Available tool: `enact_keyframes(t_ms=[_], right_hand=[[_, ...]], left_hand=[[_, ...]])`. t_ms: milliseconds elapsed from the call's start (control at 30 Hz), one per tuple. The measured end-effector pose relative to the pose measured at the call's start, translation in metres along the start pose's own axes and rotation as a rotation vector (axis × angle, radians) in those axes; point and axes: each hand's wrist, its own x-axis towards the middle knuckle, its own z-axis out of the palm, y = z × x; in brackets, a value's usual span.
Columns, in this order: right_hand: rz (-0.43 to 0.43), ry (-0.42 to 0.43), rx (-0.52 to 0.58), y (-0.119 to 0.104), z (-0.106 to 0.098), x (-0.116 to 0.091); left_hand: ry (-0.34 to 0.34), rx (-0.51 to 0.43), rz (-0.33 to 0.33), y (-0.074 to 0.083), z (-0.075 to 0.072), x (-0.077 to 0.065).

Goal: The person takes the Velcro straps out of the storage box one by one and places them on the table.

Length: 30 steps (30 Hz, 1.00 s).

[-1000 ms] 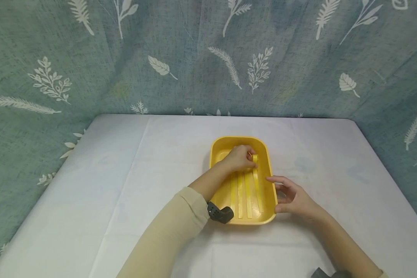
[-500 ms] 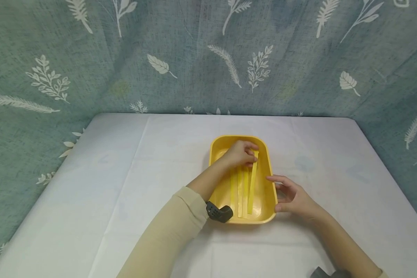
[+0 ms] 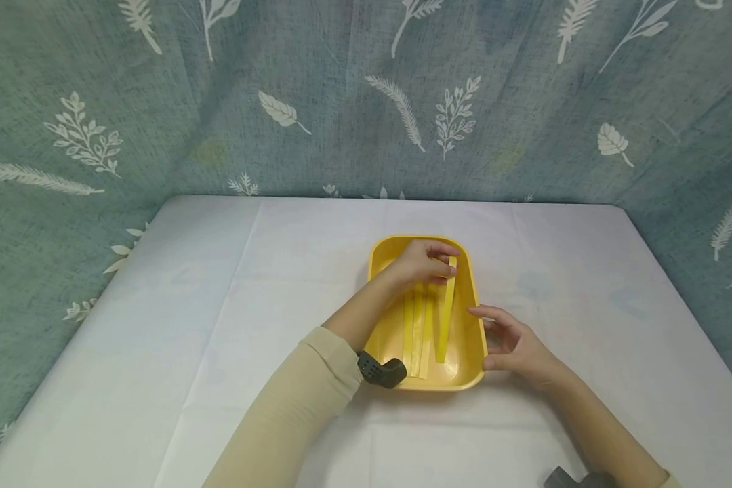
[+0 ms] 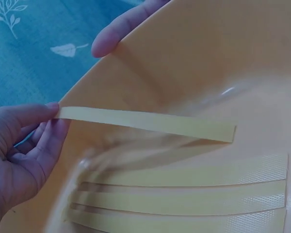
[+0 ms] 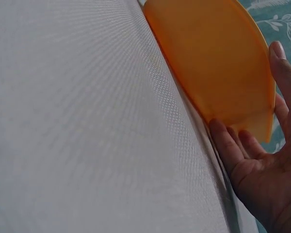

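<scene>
A yellow tray (image 3: 457,379) with raised walls and rounded corners sits on the white cloth. Inside it, my left hand (image 3: 423,261) pinches a flat yellow strip (image 3: 446,318) by its far end, between thumb and fingers. In the left wrist view that strip (image 4: 150,121) slants above the tray floor, with a shadow under it. Three more strips (image 4: 184,200) lie side by side below it. My right hand (image 3: 515,346) touches the tray's right side, its fingers loosely bent. In the right wrist view its fingertips (image 5: 218,127) meet the outer wall (image 5: 208,63).
White cloth (image 3: 268,285) covers the table around the tray. Behind it and along both sides hangs a green-blue curtain (image 3: 341,102) printed with white leaves. A black wrist device (image 3: 381,371) on the left arm overlaps the tray's near left corner in the head view.
My left hand has moved slightly away from me, drawing the pinched strip off to the right of the others. The strip's near end has shifted away from the tray's near wall. My right hand stays put.
</scene>
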Motion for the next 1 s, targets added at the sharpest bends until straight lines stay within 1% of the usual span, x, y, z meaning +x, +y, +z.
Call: enact_keyframes(t_ms=[67,300,500,667,833,1000], right_hand=[[0.008,0.006,0.001,0.000,0.000,0.000],[0.009,0.006,-0.003,0.000,0.000,-0.001],[0.019,0.009,-0.002,-0.001,0.000,0.000],[0.023,0.019,-0.006,-0.002,0.001,0.000],[0.022,0.020,-0.007,-0.001,0.002,0.000],[0.012,0.010,-0.005,0.001,0.001,0.000]], left_hand=[[-0.003,-0.021,0.006,0.001,-0.001,0.000],[0.015,-0.033,0.022,0.001,-0.006,0.000],[0.019,-0.096,0.035,0.005,-0.011,-0.001],[0.012,-0.148,0.072,0.012,-0.012,-0.005],[0.005,-0.140,0.101,0.020,-0.017,-0.012],[0.031,-0.149,0.109,0.026,-0.026,-0.017]])
